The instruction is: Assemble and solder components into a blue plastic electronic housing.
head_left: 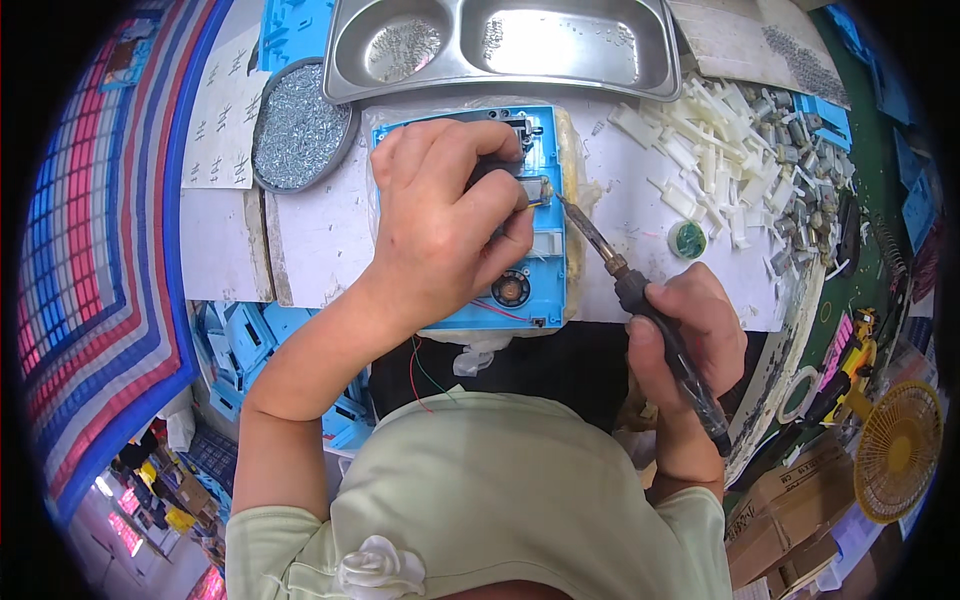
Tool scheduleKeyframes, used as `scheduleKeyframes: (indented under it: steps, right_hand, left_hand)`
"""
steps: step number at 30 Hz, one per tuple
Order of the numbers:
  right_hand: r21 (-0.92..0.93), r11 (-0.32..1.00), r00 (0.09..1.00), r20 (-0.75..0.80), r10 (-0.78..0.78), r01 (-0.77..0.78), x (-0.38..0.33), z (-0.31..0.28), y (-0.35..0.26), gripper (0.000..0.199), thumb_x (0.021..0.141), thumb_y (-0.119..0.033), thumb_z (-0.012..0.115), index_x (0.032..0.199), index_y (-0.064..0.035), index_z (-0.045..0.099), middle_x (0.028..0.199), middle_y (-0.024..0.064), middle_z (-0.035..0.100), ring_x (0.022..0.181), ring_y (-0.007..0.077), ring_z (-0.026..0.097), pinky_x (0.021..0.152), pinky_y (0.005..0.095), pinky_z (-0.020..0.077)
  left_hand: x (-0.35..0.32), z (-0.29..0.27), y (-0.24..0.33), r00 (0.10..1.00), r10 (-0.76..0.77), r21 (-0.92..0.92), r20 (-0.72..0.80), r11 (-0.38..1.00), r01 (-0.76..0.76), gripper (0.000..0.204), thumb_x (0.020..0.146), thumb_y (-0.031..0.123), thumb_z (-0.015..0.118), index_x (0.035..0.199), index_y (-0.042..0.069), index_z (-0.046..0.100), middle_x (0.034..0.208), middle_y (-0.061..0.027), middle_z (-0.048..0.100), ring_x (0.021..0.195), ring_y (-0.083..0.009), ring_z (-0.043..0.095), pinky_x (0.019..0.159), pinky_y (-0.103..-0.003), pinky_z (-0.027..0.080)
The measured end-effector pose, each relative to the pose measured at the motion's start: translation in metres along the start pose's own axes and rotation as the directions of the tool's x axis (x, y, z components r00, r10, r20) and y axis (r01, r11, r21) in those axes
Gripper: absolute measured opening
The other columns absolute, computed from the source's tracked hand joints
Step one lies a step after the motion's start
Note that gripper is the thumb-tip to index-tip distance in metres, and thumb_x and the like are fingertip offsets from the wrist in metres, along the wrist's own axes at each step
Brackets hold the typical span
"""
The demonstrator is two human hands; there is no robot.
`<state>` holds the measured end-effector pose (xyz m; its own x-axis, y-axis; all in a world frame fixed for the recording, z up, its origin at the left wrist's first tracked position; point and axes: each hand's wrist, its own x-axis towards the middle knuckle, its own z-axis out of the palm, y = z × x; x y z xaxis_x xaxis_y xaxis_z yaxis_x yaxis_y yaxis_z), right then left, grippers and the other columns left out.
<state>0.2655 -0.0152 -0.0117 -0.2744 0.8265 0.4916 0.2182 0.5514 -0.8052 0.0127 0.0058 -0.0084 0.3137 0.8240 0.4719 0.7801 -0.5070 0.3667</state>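
My right hand (695, 325) is closed around the dark handle of a soldering iron (640, 290). The iron slants up and left, its tip close to a small silver metal part (537, 190) that looks like a motor. That part is pinched in the curled fingers of my left hand (435, 215), over a blue plastic casing (545, 300). The casing lies open side up on a padded, plastic-wrapped base. A round black speaker (511, 288) sits in its near end, with a red wire beside it. My left hand hides much of the casing's left side.
At the back stands a steel tray (465, 85) with small metal bits. A dark bowl of screws (303, 125) is at left. White plastic parts (715, 150) and small grey motors (800, 190) are heaped at right, near a small green-filled round container (687, 239). Blue casings (245, 335) lie lower left.
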Motion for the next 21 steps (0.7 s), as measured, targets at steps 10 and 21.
scheduleKeyframes:
  steps: [10,21]
  right_hand:
    - [0.025,0.999,0.999,-0.022,-0.029,0.030,0.0004,-0.0018,0.0029,0.027,0.080,-0.003,0.080,0.103,0.0002,0.066,0.064,0.0053,0.056,0.054,0.0184,0.049,0.050,0.0302,0.0353]
    - [0.034,0.999,1.000,-0.020,-0.024,0.025,0.0004,-0.0042,0.0052,0.027,0.081,-0.003,0.080,0.103,0.0001,0.066,0.065,0.0054,0.056,0.054,0.0188,0.048,0.050,0.0305,0.0342]
  left_hand:
    - [-0.0014,-0.0070,0.0002,0.999,0.051,-0.001,0.004,0.999,-0.051,0.025,0.069,0.007,0.083,0.089,0.012,0.070,0.094,-0.0019,0.068,0.086,-0.0227,0.060,0.085,-0.039,0.037]
    - [-0.0031,0.0023,-0.0014,0.996,0.075,0.034,-0.049,0.997,-0.074,0.022,0.071,0.011,0.083,0.089,0.012,0.070,0.085,0.0022,0.066,0.080,-0.0189,0.059,0.081,-0.042,0.032]
